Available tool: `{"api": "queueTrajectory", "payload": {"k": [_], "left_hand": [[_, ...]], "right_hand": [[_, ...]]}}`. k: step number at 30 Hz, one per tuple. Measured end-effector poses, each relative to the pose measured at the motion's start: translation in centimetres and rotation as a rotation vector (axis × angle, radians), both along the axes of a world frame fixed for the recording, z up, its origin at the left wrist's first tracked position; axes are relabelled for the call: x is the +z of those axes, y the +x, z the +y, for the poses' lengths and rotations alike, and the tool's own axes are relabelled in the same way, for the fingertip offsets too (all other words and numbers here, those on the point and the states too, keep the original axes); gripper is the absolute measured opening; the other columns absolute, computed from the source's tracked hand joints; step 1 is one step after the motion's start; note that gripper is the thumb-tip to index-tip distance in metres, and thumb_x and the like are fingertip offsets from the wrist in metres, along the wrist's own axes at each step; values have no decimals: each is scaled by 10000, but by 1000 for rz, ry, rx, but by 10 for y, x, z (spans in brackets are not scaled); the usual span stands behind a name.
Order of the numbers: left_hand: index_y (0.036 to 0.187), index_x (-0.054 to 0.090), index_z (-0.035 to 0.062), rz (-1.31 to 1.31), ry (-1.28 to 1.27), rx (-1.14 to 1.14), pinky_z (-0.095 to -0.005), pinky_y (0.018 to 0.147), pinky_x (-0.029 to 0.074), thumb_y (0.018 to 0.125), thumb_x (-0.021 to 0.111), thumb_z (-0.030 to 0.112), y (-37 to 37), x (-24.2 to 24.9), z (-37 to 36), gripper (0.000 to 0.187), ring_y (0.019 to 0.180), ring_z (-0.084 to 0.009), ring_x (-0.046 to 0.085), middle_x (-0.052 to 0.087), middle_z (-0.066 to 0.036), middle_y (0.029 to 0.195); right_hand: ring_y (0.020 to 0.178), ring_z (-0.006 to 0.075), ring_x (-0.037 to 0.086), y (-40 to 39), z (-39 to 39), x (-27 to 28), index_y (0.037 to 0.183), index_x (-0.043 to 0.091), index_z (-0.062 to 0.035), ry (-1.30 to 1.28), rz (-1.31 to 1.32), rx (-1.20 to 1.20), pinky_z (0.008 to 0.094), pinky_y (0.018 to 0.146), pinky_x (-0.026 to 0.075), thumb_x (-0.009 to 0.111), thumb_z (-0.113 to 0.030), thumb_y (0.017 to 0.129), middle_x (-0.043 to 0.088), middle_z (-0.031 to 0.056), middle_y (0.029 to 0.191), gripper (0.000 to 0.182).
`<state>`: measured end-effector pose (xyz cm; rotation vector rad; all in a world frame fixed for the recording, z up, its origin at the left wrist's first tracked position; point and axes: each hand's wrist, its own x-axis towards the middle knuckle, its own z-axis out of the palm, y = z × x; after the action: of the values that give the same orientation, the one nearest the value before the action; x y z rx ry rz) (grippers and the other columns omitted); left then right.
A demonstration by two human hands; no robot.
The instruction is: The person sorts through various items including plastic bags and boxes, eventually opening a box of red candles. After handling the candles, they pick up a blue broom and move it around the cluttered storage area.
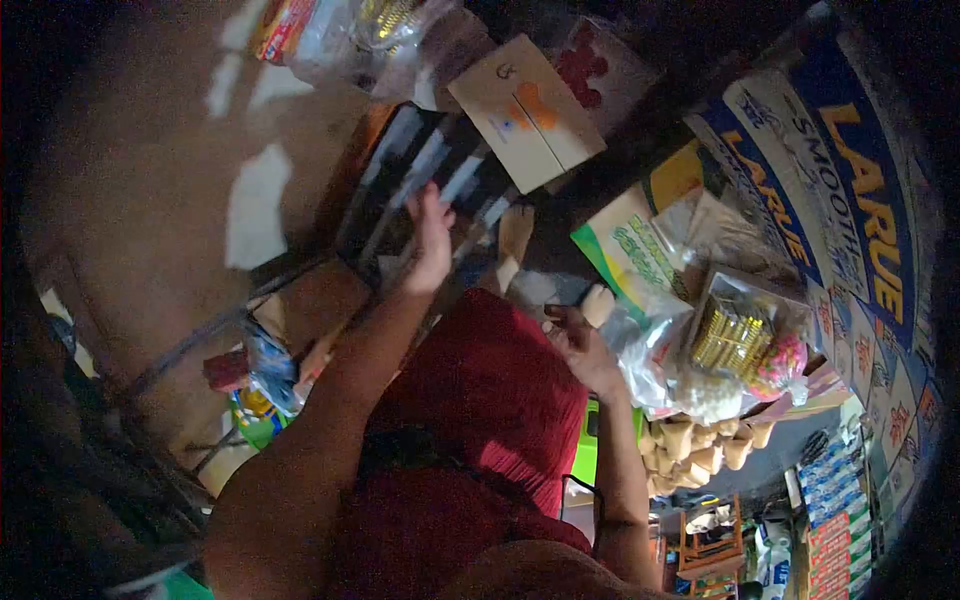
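Observation:
My left hand [432, 240] is raised beside a dark striped surface [425, 160], fingers partly spread and nothing visible in it. Over the edge of my dark red clothing [490, 370], my right hand [582, 350] has its fingers curled together; what they hold, if anything, is too dim to make out. A small pale piece [598, 305] lies right against that hand's fingers. Clear plastic bags [645, 360] are just to its right. Between the hands is a narrow tan strip [514, 240].
A cardboard box [530, 115] stands at top centre. On the right are a green-and-white carton [630, 245], a clear container of gold-wrapped items [730, 335], a pink bag [778, 365], a pile of tan pieces [700, 448] and LARUE packaging [865, 200]. Blue plastic [270, 365] lies left.

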<state>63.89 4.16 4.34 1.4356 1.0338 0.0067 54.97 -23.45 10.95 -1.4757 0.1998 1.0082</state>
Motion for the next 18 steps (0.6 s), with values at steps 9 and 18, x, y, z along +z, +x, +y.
{"api": "queueTrajectory", "payload": {"k": [9, 18], "left_hand": [[1319, 289, 88, -263, -255, 142, -494, 967, 323, 795, 431, 666, 177, 29, 146, 794, 1080, -281, 436, 391, -117, 1228], [1335, 326, 86, -342, 365, 2, -522, 852, 413, 788, 488, 614, 258, 63, 230, 777, 1132, -331, 456, 377, -142, 1334]], "right_hand": [[934, 226, 602, 92, 73, -3, 1167, 501, -29, 144, -153, -164, 328, 807, 466, 572, -312, 875, 613, 149, 1030, 413], [1002, 242, 570, 203, 113, 12, 1213, 445, 4, 84, -441, -189, 342, 876, 429, 626, -406, 816, 574, 185, 1093, 599]]}}
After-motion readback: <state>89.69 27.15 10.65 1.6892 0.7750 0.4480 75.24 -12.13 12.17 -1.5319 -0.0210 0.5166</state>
